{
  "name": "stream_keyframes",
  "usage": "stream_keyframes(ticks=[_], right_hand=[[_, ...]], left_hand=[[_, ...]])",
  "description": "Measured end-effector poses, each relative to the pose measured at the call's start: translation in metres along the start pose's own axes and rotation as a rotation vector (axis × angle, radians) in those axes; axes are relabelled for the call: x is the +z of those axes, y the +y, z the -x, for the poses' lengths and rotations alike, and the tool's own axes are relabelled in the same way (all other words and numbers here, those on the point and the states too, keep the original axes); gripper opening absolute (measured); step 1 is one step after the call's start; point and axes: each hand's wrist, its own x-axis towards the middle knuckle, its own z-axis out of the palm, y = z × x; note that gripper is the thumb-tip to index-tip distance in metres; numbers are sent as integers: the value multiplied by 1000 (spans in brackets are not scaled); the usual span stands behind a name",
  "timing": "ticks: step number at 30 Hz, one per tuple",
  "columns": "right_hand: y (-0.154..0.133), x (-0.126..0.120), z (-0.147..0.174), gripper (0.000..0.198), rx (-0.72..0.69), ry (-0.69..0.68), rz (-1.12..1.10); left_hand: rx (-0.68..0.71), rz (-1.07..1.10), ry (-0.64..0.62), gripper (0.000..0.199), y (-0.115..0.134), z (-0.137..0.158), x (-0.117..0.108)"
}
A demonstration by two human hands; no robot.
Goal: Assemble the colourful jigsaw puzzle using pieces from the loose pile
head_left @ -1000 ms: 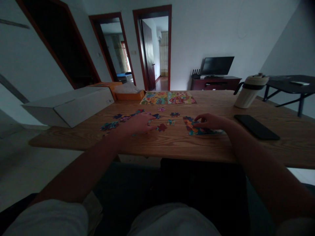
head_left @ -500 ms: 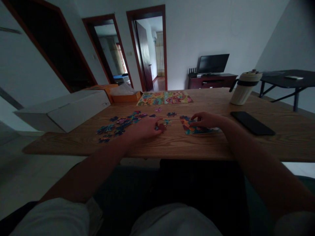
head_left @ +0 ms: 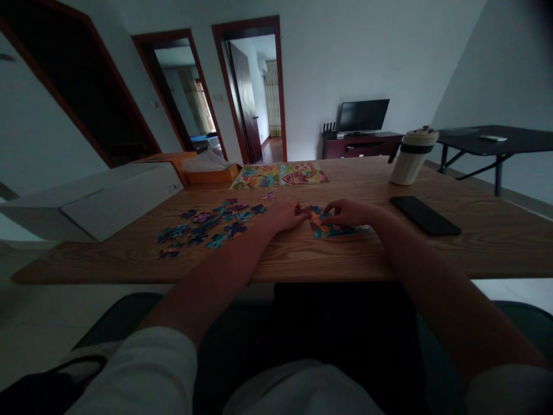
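1. Nearest: a bare strip of the wooden counter (head_left: 294, 262) is left below both grips.
2. Left grip (head_left: 283, 215): fingers are bent and brought up to the left edge of the puzzle section (head_left: 332, 231). Whether a piece is pinched cannot be told; the fingertips are too dark and small.
3. Right grip (head_left: 349, 212): held part-open, thumb and forefinger curved over the section with a gap between them. Nothing is seen lifted. The section lies flat under and just left of this grip.
4. Step in hand, as judged: left edge of the section being worked by the left grip, section being steadied by the right.
5. Next move, as judged: edges to be lined up and pressed flat, with the section kept from sliding.
6. Loose pieces (head_left: 209, 222) are spread left of the left grip. A phone-like dark slab (head_left: 424, 215) is placed right of the right grip, apart from it.
7. Beyond the left grip: one pink piece (head_left: 268, 196), set apart from the spread.
8. Farther: a printed picture sheet (head_left: 305, 174) is laid flat beyond both grips; a tumbler (head_left: 409, 164) is stood beyond and right of the right grip.
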Motion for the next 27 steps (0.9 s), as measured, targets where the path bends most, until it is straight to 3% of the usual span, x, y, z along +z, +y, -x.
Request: stream_keyframes(ticks=[4,9,15,23,27], right_hand=[[1,0,-1,68,4,16,6],[0,-1,0,69,14,27,33],[-1,-1,1,66,18,18,23],[6,-1,-2,59,-4,5,21],[6,-1,-2,58,-13,4,17]], left_hand=[[30,-9,-32,50,-13,8,-6],[-47,-49,-52,51,-12,9,-13],[-23,-9,-160,43,-14,9,-19],[11,-132,-31,45,-6,7,-14],[50,-131,-25,47,-6,6,-12]])
